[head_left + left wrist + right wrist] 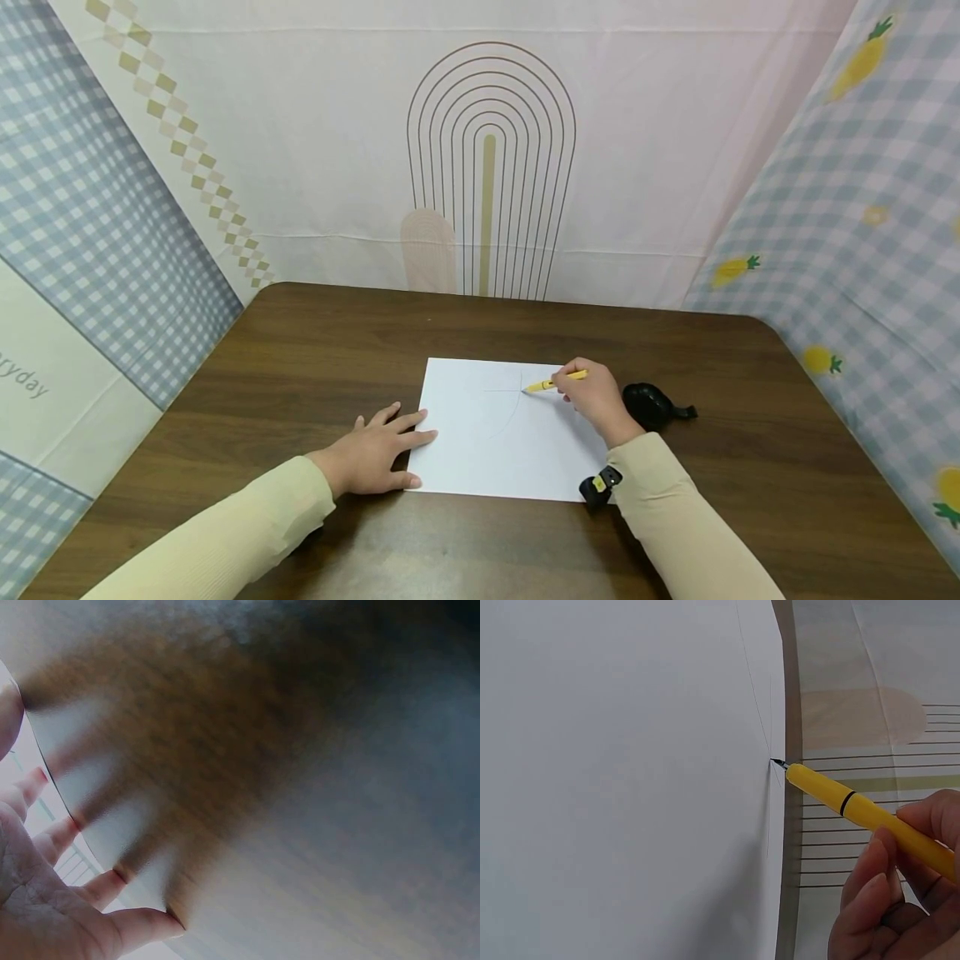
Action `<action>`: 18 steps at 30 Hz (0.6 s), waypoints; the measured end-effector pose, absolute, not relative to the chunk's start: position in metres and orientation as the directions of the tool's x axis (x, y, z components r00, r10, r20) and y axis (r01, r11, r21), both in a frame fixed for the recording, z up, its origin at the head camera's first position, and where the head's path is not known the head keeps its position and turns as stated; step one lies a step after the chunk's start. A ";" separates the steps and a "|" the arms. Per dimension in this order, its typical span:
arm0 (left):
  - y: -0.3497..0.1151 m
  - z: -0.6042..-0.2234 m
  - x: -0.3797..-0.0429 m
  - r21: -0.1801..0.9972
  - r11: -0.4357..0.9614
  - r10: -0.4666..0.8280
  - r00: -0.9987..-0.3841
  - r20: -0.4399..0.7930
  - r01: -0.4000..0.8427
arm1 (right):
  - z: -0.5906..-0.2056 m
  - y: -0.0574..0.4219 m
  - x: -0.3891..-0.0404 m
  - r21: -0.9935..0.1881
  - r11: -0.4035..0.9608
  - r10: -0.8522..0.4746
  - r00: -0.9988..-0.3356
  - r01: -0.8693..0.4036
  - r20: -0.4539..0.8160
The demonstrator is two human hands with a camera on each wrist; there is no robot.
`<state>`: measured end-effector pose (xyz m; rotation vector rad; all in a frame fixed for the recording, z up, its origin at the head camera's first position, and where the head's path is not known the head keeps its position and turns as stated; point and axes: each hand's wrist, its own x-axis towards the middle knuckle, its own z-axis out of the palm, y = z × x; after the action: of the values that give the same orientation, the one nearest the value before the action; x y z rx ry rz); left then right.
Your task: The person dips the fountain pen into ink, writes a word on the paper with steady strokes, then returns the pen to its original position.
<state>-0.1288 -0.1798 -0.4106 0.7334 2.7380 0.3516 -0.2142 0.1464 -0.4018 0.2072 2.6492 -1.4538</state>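
A white sheet of paper (pixel 480 467) lies on the brown table and bears thin crossing straight lines and a long faint curve. My right hand (pixel 592 400) pinches a yellow fountain pen (pixel 821 787) with a black ring round its barrel. The nib touches the paper where the lines meet, near the sheet's far edge. With fingers spread, my left hand (pixel 371 454) rests flat at the sheet's left edge, partly on the table; its fingertips lie on the paper. The left wrist view shows that hand's palm side and blurred finger shadows.
A black rounded object (pixel 651 406) with a short neck lies on the wooden table (pixel 337 342), right of my right hand. A small black device (pixel 598 487) sits at my right wrist. Patterned cloths hang behind the table (pixel 322 125) and on both sides.
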 end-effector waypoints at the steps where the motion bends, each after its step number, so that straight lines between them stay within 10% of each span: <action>1: -0.180 -0.410 -0.129 0.304 0.841 0.516 -0.831 -0.209 0.447 | -0.402 0.146 -0.214 -0.828 0.533 0.065 -0.984 0.173 -0.163; 18: -0.180 -0.410 -0.128 0.310 0.843 0.512 -0.832 -0.213 0.440 | -0.399 0.147 -0.211 -0.789 0.596 0.053 -0.987 0.151 -0.150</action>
<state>-0.1277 -0.1796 -0.4095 0.7225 2.7335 0.3594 -0.2106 0.1467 -0.3990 0.1740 2.7062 -1.3540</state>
